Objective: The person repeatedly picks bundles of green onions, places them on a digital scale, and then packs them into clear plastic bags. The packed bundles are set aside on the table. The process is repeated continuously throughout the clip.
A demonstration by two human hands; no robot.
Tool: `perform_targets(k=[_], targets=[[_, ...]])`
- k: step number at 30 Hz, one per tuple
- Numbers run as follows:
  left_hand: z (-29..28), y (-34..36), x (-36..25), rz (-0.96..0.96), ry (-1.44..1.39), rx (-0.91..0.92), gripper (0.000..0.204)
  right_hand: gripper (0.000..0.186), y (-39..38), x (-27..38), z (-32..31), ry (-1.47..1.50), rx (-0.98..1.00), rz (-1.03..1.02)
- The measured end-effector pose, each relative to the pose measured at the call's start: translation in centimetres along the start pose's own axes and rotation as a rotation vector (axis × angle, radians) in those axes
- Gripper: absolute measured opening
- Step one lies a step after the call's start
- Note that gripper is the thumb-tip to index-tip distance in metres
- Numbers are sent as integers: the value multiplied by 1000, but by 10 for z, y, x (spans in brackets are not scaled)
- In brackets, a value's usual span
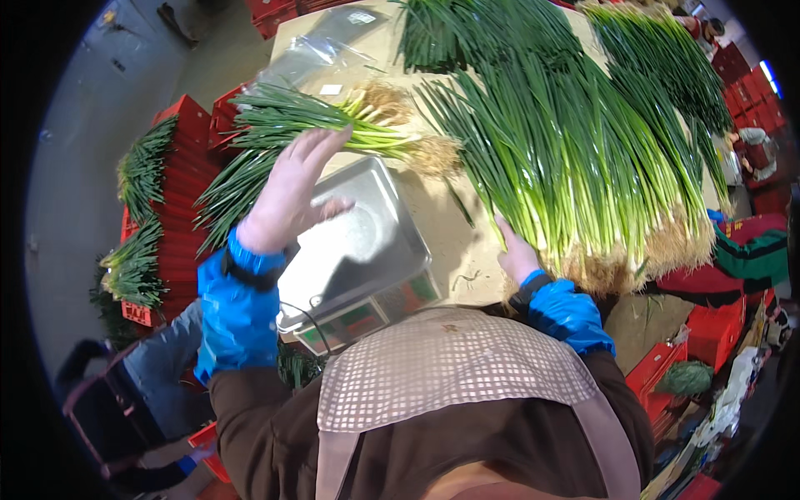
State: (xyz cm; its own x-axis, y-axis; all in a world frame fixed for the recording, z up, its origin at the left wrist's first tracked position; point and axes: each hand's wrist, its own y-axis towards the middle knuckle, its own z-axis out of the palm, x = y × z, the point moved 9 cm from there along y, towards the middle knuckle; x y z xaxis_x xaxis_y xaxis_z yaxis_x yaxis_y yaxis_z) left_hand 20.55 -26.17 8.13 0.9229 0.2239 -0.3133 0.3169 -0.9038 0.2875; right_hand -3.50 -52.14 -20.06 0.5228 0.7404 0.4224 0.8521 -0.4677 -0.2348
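Note:
My left hand (287,196) is raised over the shiny metal pan (392,218) of a weighing scale (342,323), fingers and thumb spread, holding nothing. Just beyond it, bunches of green onions (283,117) lie with roots to the right, partly hidden by that hand. My right hand (520,254) is at the left edge of a large heap of green onions (575,158), near the root ends. It appears closed around the outermost stalks; the thumb shows, while the other fingers are hidden among them.
Clear plastic bags (317,52) and a small white label (331,89) lie on the table (467,271). More green onions (667,62) cover its far side. Red crates (185,200) stand at the left, some bearing onions. A co-worker's sleeve (754,254) shows at right.

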Motion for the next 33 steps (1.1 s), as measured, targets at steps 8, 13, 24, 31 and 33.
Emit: perform_targets(k=[8, 13, 24, 31, 33], targets=[[171, -22, -119, -185, -951, 344, 75, 54, -19, 20, -41, 1288, 288, 14], [345, -4, -135, -696, -1275, 465, 38, 33, -54, 28, 5, 464, 630, -241], [487, 36, -125, -1057, -1216, 216, 40, 61, -40, -86, -18, 63, 34, -169], [475, 56, -143, -1145, -1343, 43, 33, 43, -38, -97, -14, 777, 130, 25], [451, 69, -159, -968, -1430, 22, 33, 34, -43, -96, -28, 1097, 144, 17]])
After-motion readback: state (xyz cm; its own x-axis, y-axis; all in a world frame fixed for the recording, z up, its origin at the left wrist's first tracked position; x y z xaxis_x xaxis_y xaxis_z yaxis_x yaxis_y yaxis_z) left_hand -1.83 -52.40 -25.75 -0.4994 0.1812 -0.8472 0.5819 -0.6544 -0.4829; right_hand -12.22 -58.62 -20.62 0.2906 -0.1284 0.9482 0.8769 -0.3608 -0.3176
